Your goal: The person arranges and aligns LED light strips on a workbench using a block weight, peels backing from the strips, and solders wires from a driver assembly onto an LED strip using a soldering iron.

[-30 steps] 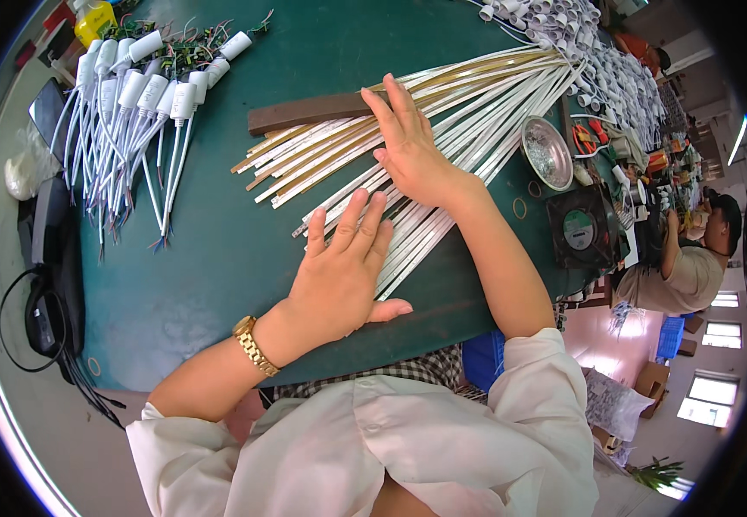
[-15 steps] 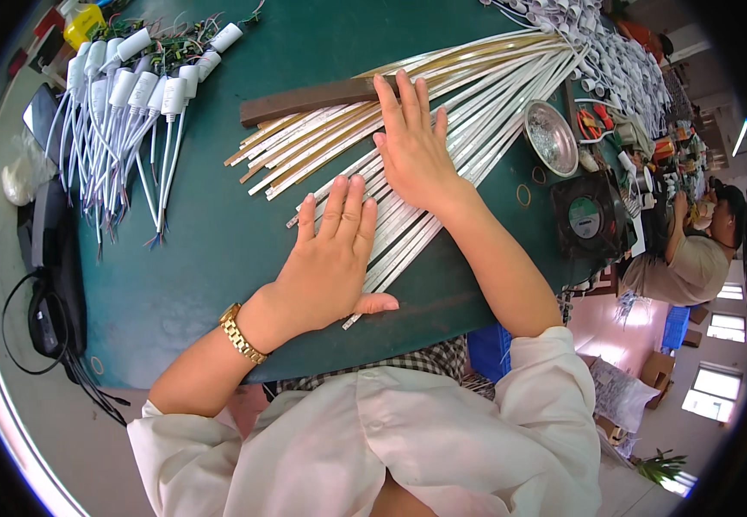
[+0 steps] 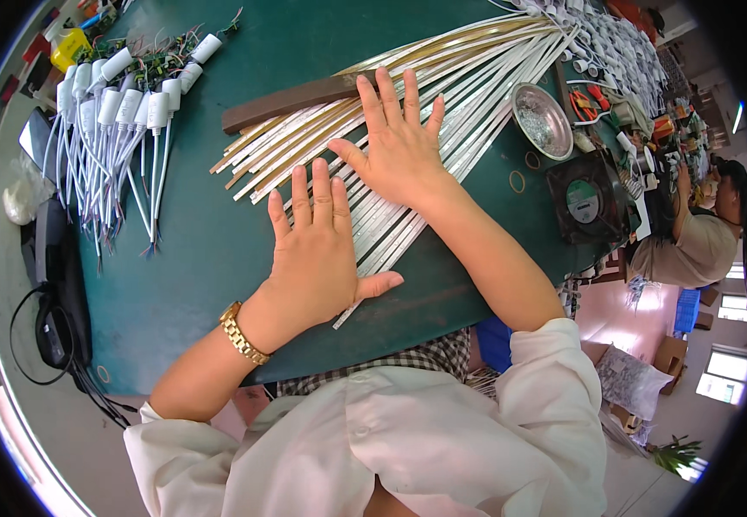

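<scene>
A fan of LED strips (image 3: 464, 129), white and gold-backed, runs across the green table from the far right toward me. Over their near ends lies my left hand (image 3: 313, 250), palm down with fingers spread and thumb stretched out. My right hand (image 3: 399, 151) rests flat across the middle of the strips, fingers apart. Its fingertips reach the right end of a dark brown bar (image 3: 296, 102), which lies slantwise over the strips. Neither hand grips anything. What lies under the palms is hidden.
White cylinders with cables (image 3: 119, 116) are bunched at the left. A metal bowl (image 3: 542, 121), a black fan (image 3: 587, 198) and red-handled pliers (image 3: 596, 96) lie at the right. Many white cabled parts (image 3: 606, 52) pile up beyond. A co-worker (image 3: 701, 228) sits at far right.
My left hand has shifted slightly up, and my right thumb has spread outward. The whole table scene sits a little further left in the picture. Both hands stay flat.
</scene>
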